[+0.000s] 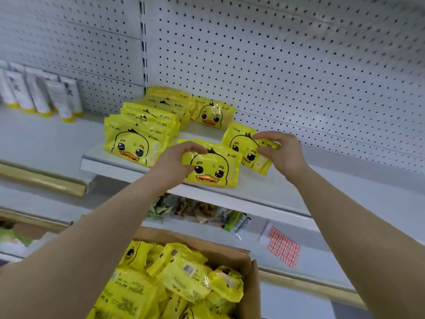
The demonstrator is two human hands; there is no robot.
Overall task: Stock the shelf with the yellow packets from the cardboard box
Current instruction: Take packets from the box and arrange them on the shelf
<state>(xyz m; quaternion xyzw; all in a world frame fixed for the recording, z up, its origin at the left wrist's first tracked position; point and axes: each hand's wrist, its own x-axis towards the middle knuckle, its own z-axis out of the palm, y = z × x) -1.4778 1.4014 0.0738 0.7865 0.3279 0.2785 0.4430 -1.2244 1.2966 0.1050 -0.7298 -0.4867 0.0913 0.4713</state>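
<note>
My left hand (177,161) grips a yellow duck-face packet (213,168) by its left end, standing it at the front edge of the white shelf (264,192). Just behind it, my right hand (281,150) pinches the right end of a second yellow packet (241,143). A row of several yellow packets (131,143) stands on the left of the shelf, with one more packet (212,113) against the pegboard. Below, the open cardboard box (250,286) holds several loose yellow packets (181,279).
White pegboard (287,65) backs the shelf. White tubes with yellow caps (41,95) stand on the neighbouring shelf at left. Snack bags (195,209) lie on the lower shelf, and red-and-white label sheets (284,248) hang to the right of them.
</note>
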